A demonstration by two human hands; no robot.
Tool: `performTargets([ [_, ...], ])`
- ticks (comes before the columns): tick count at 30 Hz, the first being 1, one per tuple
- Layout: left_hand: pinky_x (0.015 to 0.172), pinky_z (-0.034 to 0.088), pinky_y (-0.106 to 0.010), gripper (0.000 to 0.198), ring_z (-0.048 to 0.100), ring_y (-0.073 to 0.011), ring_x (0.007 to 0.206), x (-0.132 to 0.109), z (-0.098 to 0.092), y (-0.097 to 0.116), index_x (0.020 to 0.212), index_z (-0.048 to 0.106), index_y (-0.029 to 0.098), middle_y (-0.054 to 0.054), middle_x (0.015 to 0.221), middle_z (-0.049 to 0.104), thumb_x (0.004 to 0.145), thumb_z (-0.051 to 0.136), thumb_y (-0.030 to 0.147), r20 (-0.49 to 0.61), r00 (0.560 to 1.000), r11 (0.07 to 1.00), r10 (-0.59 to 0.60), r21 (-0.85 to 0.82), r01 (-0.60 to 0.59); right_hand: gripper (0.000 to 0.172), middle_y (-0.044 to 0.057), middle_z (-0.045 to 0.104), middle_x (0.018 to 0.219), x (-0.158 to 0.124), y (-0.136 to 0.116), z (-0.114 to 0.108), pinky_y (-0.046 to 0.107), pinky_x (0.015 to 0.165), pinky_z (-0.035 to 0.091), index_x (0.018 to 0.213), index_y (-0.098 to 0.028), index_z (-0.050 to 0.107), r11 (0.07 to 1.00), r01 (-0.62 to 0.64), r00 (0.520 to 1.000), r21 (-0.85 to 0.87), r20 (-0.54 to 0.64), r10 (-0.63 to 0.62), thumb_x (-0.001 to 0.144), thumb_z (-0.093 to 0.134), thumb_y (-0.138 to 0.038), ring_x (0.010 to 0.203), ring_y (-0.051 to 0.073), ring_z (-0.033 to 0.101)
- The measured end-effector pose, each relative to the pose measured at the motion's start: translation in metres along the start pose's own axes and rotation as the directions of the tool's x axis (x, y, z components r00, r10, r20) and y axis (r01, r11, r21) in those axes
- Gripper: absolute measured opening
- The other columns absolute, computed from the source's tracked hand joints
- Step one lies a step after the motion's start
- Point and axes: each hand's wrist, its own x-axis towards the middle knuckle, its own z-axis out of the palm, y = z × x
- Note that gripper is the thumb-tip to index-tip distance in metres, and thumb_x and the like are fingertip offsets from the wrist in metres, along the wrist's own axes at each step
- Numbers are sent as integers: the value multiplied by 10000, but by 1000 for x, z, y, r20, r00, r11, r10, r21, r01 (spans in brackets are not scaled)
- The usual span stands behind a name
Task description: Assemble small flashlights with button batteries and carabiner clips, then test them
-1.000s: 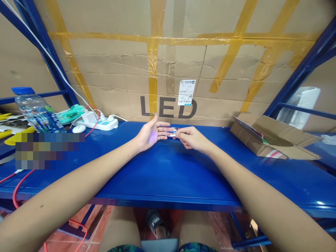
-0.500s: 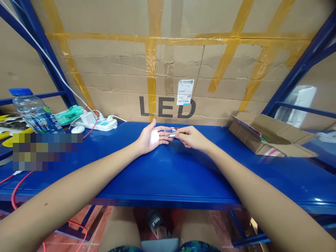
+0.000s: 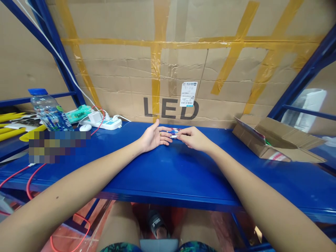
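My left hand [image 3: 153, 137] lies palm up and open on the blue shelf [image 3: 168, 171], fingers stretched toward the right, a ring on one finger. My right hand [image 3: 193, 139] is pinched shut on a few thin pen-like sticks [image 3: 173, 132] with red and white ends. Their tips rest across my left fingertips. Both forearms reach in from the bottom corners.
A taped cardboard sheet marked LED [image 3: 170, 108] forms the back wall. At the left stand a water bottle [image 3: 48, 111], a white power strip [image 3: 105, 122], a white mouse [image 3: 85, 127] and a red cable [image 3: 31, 175]. An open cardboard box [image 3: 275, 140] lies at the right.
The bright light spot on my left palm has gone out. Both hands stay together at the same place; the view has shifted slightly right and down.
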Motion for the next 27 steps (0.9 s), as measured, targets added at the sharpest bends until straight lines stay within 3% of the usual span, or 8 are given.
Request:
performTargets([
  [9, 685, 521, -342, 699, 684, -235, 730, 0, -2, -1, 1042, 661, 89, -157, 830, 707, 958, 272, 664, 30, 1000, 1000, 1, -2, -1, 318, -37, 455, 511, -2, -3, -3, 274, 547, 289, 811, -130, 755, 999, 29, 998, -33, 64, -27, 817, 533, -357, 516, 105, 381],
  [15, 688, 516, -343, 740, 686, -245, 743, 0, -4, -1, 1053, 661, 80, -163, 816, 705, 930, 291, 708, 52, 999, 1000, 0, -1, 0, 306, -22, 505, 556, -1, -3, -5, 274, 561, 299, 798, -135, 744, 998, 58, 998, -36, 23, -57, 816, 538, -360, 545, 111, 395],
  [22, 758, 523, -367, 758, 680, -257, 844, 1, -6, -1, 1119, 672, 65, -220, 1024, 710, 918, 327, 710, 42, 999, 1000, 19, -18, -19, 315, -5, 548, 579, -1, -2, -5, 280, 588, 320, 775, -128, 753, 993, 74, 997, -89, 33, -71, 829, 528, -341, 566, 119, 414],
  [27, 771, 523, -374, 758, 682, -269, 873, 1, -5, 0, 1131, 670, 55, -228, 1039, 706, 930, 313, 693, 59, 998, 1000, 11, -12, -10, 307, -3, 555, 590, -1, -2, -6, 280, 585, 324, 775, -130, 754, 995, 56, 998, -84, 23, -54, 825, 528, -331, 563, 120, 419],
])
